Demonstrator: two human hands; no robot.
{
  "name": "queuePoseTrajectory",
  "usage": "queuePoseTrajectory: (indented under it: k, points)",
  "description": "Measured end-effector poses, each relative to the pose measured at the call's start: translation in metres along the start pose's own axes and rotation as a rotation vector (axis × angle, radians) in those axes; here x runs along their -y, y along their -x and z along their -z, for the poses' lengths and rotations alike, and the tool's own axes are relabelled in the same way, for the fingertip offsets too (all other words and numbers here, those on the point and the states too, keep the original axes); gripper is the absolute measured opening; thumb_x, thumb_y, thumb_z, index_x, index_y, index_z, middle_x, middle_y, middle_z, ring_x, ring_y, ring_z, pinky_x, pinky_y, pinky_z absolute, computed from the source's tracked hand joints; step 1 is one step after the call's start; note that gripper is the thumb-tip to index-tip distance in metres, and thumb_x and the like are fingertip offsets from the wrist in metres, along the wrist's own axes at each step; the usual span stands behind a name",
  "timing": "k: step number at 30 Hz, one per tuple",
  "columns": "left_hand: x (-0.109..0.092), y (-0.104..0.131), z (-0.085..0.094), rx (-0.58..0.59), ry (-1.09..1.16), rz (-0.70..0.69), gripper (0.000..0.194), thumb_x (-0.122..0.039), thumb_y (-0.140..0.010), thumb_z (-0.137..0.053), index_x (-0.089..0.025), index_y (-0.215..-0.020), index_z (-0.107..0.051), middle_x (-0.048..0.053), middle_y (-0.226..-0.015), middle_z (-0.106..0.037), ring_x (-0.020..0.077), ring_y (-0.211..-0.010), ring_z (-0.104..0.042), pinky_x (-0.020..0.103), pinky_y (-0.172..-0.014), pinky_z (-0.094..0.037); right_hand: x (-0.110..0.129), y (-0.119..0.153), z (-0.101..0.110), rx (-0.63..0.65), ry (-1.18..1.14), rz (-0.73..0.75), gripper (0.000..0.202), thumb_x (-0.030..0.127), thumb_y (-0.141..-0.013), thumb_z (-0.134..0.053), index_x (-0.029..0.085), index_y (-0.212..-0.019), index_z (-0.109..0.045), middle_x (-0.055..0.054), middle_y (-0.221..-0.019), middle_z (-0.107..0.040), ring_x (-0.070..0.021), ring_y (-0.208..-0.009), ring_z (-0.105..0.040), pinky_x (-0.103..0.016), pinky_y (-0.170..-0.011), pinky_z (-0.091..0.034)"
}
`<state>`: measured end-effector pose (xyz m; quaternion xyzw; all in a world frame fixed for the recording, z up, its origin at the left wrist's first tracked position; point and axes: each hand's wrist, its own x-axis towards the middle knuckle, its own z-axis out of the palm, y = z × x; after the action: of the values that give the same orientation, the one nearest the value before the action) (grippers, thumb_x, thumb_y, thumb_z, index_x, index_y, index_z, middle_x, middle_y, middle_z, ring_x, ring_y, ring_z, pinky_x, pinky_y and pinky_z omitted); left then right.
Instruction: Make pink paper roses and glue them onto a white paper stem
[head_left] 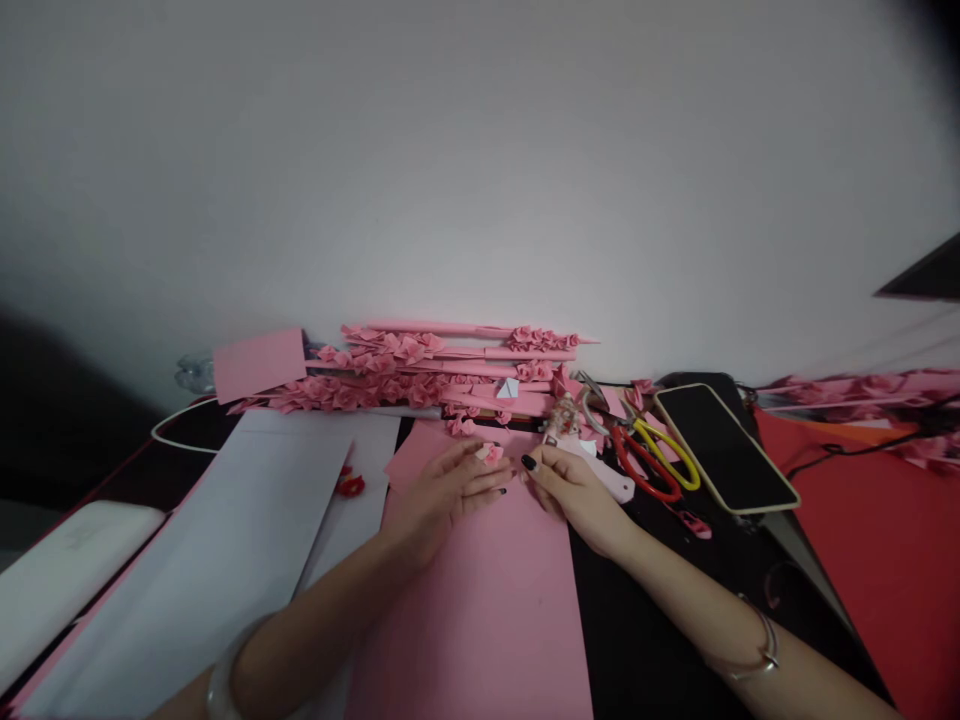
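A small pink paper flower (pixel 492 454) sits at the fingertips of my left hand (pixel 442 495), which is closed on it. Just to the right, my right hand (pixel 570 490) is pinched with thumb and fingers together, a small gap from the flower. What lies in that pinch, if anything, is too small to make out. Both hands are over a large sheet of pink paper (pixel 480 620). Beyond them lie several pink paper flower stems (pixel 397 385), stacked along the wall.
Right of my hands are red-handled scissors (pixel 645 470), a yellow-handled tool (pixel 671 450) and a phone (pixel 727 450). Red paper (pixel 847 530) covers the far right. White sheets (pixel 225 540) and a white box-like object (pixel 67 570) lie left. A wall (pixel 465 180) bounds the back.
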<state>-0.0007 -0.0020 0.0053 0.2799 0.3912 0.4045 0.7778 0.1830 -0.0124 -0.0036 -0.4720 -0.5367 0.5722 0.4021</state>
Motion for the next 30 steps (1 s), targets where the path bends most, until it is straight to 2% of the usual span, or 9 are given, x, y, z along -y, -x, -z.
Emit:
queuePoseTrajectory:
  k: [8,13,17,21,24,27,30]
  points:
    - [-0.001,-0.005,0.004,0.015,0.124,0.041,0.016,-0.032,-0.087,-0.056,-0.018,-0.093,-0.053,0.014,-0.099,-0.073,0.026,-0.105,-0.065,0.041,-0.099,-0.043,0.001,0.001,-0.001,0.005,-0.01,-0.002,0.038,0.052,-0.085,-0.052,0.018,-0.069,-0.046,0.009,-0.05,-0.035,-0.005,-0.04,-0.022,-0.022,-0.04,-0.013]
    - [-0.003,-0.006,0.003,-0.005,0.179,0.009,0.013,-0.029,-0.085,-0.058,-0.017,-0.089,-0.055,0.014,-0.1,-0.073,0.0254,-0.106,-0.065,0.039,-0.1,-0.043,0.001,0.0,0.0,-0.003,-0.003,-0.002,0.039,0.053,-0.085,-0.052,0.018,-0.07,-0.048,0.008,-0.05,-0.036,-0.0052,-0.041,-0.022,-0.021,-0.04,-0.013]
    - [-0.005,-0.005,0.001,-0.079,0.123,-0.085,0.019,-0.026,-0.079,-0.066,-0.016,-0.092,-0.058,0.012,-0.099,-0.073,0.0233,-0.103,-0.066,0.034,-0.096,-0.046,0.002,0.001,-0.001,-0.013,0.018,-0.007,0.038,0.053,-0.085,-0.052,0.018,-0.071,-0.05,0.008,-0.05,-0.036,-0.0059,-0.041,-0.023,-0.021,-0.04,-0.014]
    - [-0.007,-0.007,0.002,-0.184,0.029,-0.189,0.024,-0.027,-0.075,-0.071,-0.018,-0.093,-0.057,0.006,-0.092,-0.073,0.0169,-0.089,-0.069,0.028,-0.083,-0.051,0.003,0.002,-0.002,-0.015,0.032,-0.006,0.038,0.054,-0.085,-0.051,0.018,-0.071,-0.05,0.009,-0.048,-0.033,-0.0065,-0.041,-0.022,-0.022,-0.04,-0.014]
    - [-0.01,-0.009,0.006,-0.23,-0.086,-0.328,0.025,-0.033,-0.076,-0.07,-0.018,-0.092,-0.057,0.003,-0.083,-0.071,0.014,-0.076,-0.068,0.025,-0.072,-0.052,0.003,0.002,-0.002,-0.008,0.029,-0.005,0.038,0.054,-0.085,-0.051,0.018,-0.071,-0.049,0.009,-0.048,-0.032,-0.0064,-0.041,-0.021,-0.022,-0.041,-0.014]
    - [-0.015,-0.01,0.011,-0.265,-0.253,-0.463,0.026,-0.04,-0.078,-0.066,-0.017,-0.089,-0.058,-0.001,-0.068,-0.064,0.0105,-0.059,-0.061,0.022,-0.058,-0.049,0.002,0.002,-0.002,0.003,0.02,-0.007,0.038,0.053,-0.086,-0.05,0.018,-0.072,-0.05,0.009,-0.048,-0.032,-0.0062,-0.041,-0.021,-0.022,-0.041,-0.014]
    - [-0.019,-0.012,0.017,-0.311,-0.381,-0.534,0.027,-0.042,-0.079,-0.064,-0.017,-0.087,-0.059,-0.006,-0.055,-0.05,0.0067,-0.046,-0.046,0.018,-0.046,-0.038,0.002,0.002,-0.002,0.008,0.023,-0.007,0.037,0.052,-0.086,-0.05,0.018,-0.072,-0.05,0.009,-0.049,-0.032,-0.0064,-0.042,-0.021,-0.022,-0.041,-0.013]
